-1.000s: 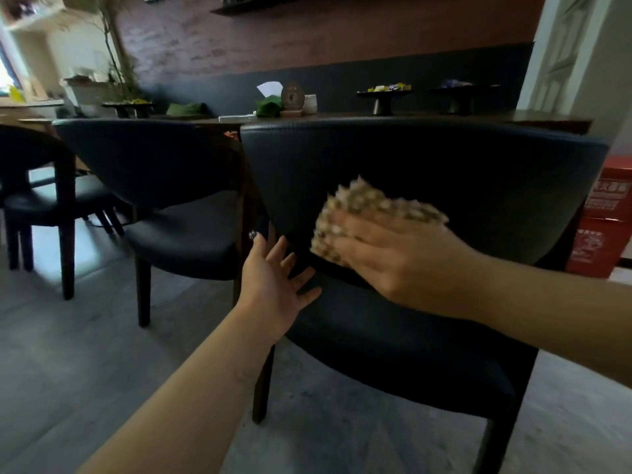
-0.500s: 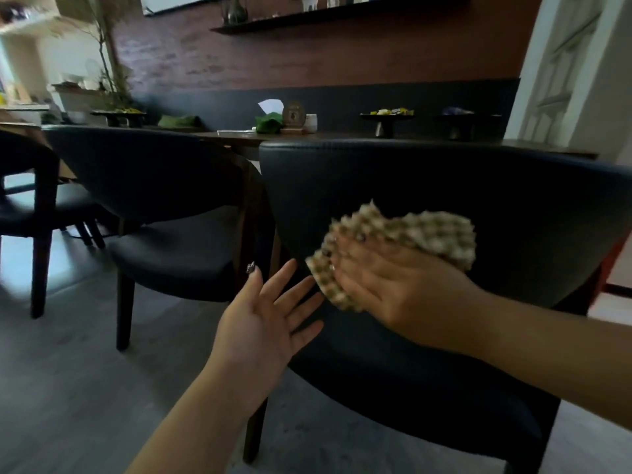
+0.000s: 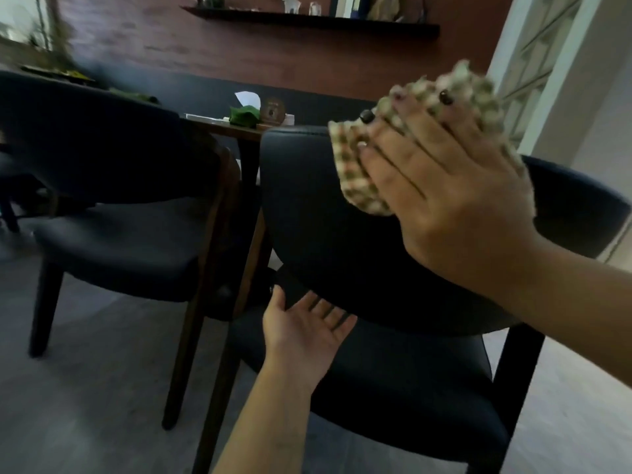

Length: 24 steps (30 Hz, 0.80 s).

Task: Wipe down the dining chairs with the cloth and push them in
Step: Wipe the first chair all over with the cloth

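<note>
A dark upholstered dining chair [image 3: 314, 206] stands right in front of me, its curved backrest facing me. My right hand [image 3: 441, 186] presses a beige checked cloth [image 3: 359, 179] flat against the top of that backrest, fingers straight and spread. My left hand [image 3: 304, 333] is open with its palm up, its fingertips reaching under the lower edge of the backrest, above the seat [image 3: 410, 388]. A second, matching chair [image 3: 113, 234] stands to the left, beside the first.
A wooden dining table [image 3: 236, 126] lies behind the chairs with a green tissue holder [image 3: 244, 114] and a small round ornament [image 3: 273, 109] on it. A wall shelf [image 3: 307, 20] hangs above. Grey floor [image 3: 85, 388] stretches to the lower left.
My right hand has swept the cloth up the backrest to its top edge. My left hand has turned palm up and slid under the backrest. My view has moved closer and tilted.
</note>
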### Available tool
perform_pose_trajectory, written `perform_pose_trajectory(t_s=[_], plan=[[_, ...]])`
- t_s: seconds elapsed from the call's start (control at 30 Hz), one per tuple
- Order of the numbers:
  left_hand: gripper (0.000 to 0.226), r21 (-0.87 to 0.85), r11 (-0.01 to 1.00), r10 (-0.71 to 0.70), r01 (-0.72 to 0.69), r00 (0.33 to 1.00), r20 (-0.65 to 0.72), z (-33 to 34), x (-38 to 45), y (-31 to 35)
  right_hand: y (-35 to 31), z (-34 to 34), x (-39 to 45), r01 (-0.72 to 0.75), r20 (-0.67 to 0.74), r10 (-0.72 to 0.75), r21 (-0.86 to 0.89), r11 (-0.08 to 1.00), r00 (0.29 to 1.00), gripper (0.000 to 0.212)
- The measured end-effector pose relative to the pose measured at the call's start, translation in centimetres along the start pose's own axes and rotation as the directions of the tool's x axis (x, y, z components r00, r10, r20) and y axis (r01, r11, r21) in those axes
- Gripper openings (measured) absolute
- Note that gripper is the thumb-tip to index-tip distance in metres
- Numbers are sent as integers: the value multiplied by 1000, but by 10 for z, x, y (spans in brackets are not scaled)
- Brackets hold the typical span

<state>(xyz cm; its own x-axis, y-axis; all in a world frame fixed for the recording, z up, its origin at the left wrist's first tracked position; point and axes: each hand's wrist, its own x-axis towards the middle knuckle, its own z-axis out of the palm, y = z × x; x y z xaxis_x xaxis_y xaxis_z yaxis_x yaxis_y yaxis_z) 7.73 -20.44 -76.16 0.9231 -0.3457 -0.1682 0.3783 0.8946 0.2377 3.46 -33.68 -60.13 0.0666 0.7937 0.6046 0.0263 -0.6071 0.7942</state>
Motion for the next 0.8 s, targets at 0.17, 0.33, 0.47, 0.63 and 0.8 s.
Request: perform_pose_trajectory(t_s=[0.17,0.33,0.47,0.63,0.8], plan=[[83,-85,996,12,-9,999,37,-4,3,-2,-48,20,-45,195,135,-208,108,975,969,35],[82,-102,994,-31,41,995,99,-17,12,-3,-88,35,-118,466,386,-479,134,875,789,46],[79,-130,989,-57,71,993,107,-22,17,-4,-85,24,-109,336,323,-420,284,898,848,36],[80,-152,986,-52,64,995,81,-23,30,-5,-37,-6,-10,118,35,-130,243,963,991,28],[78,-175,981,-65,80,994,93,-25,33,-5,-20,15,25,-9,88,13,-49,999,996,38]])
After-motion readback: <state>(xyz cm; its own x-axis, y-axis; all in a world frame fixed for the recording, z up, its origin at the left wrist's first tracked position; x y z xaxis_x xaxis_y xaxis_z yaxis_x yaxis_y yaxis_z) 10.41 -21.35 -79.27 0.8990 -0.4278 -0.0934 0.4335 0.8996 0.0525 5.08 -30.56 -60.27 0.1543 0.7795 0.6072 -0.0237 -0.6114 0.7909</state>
